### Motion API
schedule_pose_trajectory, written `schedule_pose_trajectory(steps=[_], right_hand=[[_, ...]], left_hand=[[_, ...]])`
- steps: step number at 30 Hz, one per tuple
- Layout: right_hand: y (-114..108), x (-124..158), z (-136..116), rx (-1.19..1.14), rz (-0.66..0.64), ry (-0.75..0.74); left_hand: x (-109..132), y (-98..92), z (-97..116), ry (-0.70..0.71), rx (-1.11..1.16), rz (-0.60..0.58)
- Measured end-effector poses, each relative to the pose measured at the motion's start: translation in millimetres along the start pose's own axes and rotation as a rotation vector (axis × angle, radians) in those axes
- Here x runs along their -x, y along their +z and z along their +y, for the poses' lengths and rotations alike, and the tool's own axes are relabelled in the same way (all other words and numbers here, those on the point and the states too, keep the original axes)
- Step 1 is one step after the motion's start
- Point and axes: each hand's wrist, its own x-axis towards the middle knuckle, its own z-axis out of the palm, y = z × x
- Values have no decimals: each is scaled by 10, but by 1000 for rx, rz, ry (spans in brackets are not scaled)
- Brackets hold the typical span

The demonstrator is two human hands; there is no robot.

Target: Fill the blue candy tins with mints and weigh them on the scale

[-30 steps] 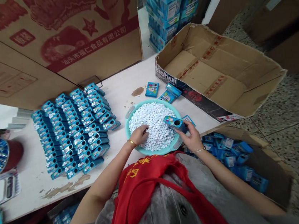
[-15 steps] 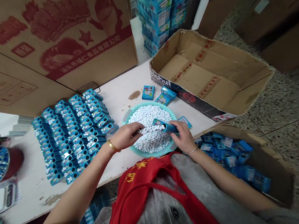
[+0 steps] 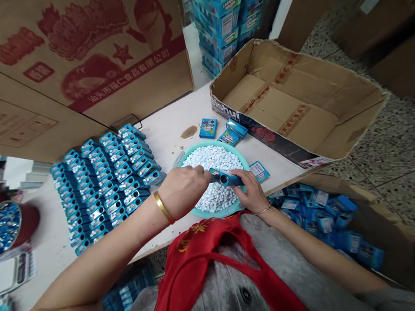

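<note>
My right hand (image 3: 251,189) grips a small blue candy box (image 3: 227,178) by its right end, above the basin. A dark hole shows in the face turned up at me. Curled at the box's left end is my left hand (image 3: 189,188), its thumb and fingers closed there; the fingertips are partly hidden. Under both hands sits a turquoise basin (image 3: 210,215) full of small white candies (image 3: 213,156). Rows of blue candy boxes (image 3: 99,188) stand to the left, many with white candies at their openings.
Several loose candy boxes (image 3: 208,128) lie behind and right of the basin. A shallow open carton (image 3: 281,112) rests at the back right. Below the table edge, another carton holds many blue boxes (image 3: 322,212). A large carton (image 3: 127,75) stands behind; a red bucket (image 3: 28,223) is far left.
My left hand has moved right, from over the candies to the box's left end. The box has turned slightly, and the white candies at its opening no longer show.
</note>
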Motion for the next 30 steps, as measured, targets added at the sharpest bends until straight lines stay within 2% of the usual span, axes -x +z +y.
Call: schedule_pose_trajectory(steps=[2,4,7,9,12,15,19,23,26,30], right_hand=[[-9,15,25,-6,1,10],[-40,34,64,-13,15,41],[-103,64,145,-23,66,137],[-129,85,208,-25,102,205],[-113,118,293,-25,132,272],[-50,149,348,-26,143,298],[4,173,374,-41,159,313],[-32,187,373,-63,159,330],[-96,181,352,-34,157,311],[-166,126,280,46,119,204]], left_hand=[[42,92,-95,-27,28,60],[88,313,-288,-109,77,111],[104,889,-609,-259,157,68],[30,1343,-709,-307,240,0],[-219,1905,-613,-280,416,38],[-498,2202,-400,-245,586,126],[-621,2327,-323,-208,687,172],[-479,2313,-448,-146,822,197],[-314,2166,-527,-86,921,239],[-113,1765,-570,1,910,293]])
